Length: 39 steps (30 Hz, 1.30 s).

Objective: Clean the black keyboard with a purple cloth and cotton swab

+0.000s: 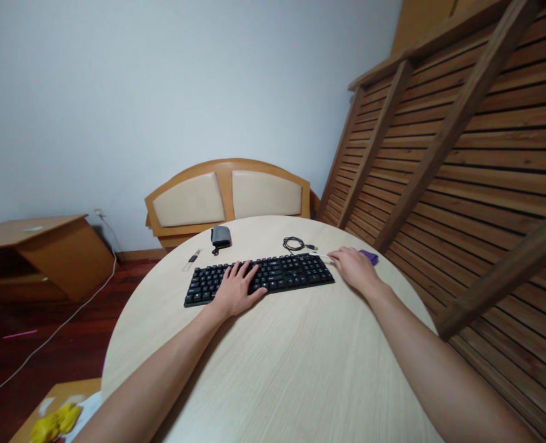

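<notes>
A black keyboard (282,273) lies across the far part of a round pale wooden table (273,357). My left hand (238,287) rests flat on the keyboard's left-middle keys, fingers spread. My right hand (353,266) lies on the table just past the keyboard's right end, fingers extended toward a thin white cable (321,253) and beside a small purple object (369,256). A coiled black cable (295,244) sits behind the keyboard.
A grey pouch (220,236) and a small clear-and-black item (192,259) lie at the table's far left. A padded wooden headboard (229,195) stands behind the table, slatted wooden frames (461,154) lean at right, a low cabinet (42,252) at left, yellow things (55,421) bottom left.
</notes>
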Motion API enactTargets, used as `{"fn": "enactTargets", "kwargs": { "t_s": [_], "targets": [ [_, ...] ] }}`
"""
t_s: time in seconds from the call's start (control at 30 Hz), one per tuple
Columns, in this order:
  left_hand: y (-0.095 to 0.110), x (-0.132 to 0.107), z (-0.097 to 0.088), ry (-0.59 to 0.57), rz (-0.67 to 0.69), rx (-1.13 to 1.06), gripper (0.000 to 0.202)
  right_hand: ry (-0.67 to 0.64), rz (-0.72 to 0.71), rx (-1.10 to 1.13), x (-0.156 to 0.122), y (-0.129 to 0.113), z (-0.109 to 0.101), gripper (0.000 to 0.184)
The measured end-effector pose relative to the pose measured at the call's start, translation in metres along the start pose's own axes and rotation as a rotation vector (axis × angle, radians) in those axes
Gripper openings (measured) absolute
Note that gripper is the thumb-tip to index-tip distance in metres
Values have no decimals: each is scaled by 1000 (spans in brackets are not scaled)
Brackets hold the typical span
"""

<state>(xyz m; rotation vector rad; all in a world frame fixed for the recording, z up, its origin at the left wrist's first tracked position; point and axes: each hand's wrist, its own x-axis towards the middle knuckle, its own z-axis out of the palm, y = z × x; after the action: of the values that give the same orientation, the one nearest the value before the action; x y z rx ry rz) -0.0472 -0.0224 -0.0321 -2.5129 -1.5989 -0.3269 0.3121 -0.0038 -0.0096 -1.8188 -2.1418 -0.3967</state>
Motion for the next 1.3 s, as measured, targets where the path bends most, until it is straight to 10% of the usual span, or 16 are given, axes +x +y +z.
{"fn": "enactTargets", "kwargs": {
  "t_s": [0.4,1.3],
  "targets": [
    [3,0,-4,-16,-4,12,77,-209,123,10,-16,-22,-41,33],
    [1,0,0,-8,-4,23,76,-187,84,68,-12,-55,-41,26]
  ]
}}
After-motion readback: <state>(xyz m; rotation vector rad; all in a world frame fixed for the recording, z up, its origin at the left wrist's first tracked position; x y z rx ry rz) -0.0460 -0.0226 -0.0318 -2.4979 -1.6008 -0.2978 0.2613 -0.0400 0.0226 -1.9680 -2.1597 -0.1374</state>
